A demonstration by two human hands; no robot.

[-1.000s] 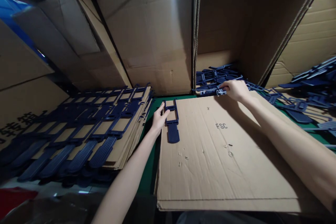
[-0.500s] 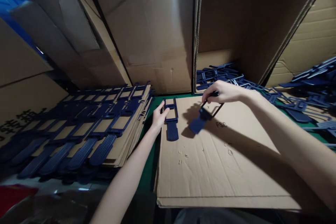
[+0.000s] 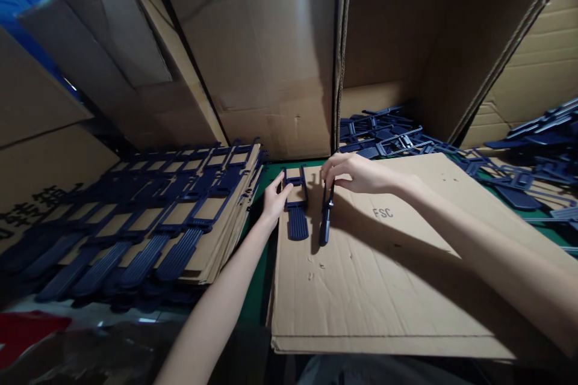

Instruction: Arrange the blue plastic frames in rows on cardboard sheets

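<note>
Our right grip [image 3: 347, 172] pinches a blue frame [image 3: 326, 222] edge-on at the cardboard sheet's [image 3: 397, 289] left part; our left grip [image 3: 273, 198] touches a flat-lying frame [image 3: 298, 224] by that sheet's left edge, clasp unclear. We seem mid-placement; next calls for levelling.

Both forearms [image 3: 230, 283] are bare, fingers [image 3: 332, 165] too — dark greyish clothing [image 3: 383, 372] shows below.

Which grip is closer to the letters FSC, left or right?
Right. The right grip, holding the edge-on blue part, is beyond and left of the letters; the left grip is farther left, at the flat blue part on the cardboard.
</note>
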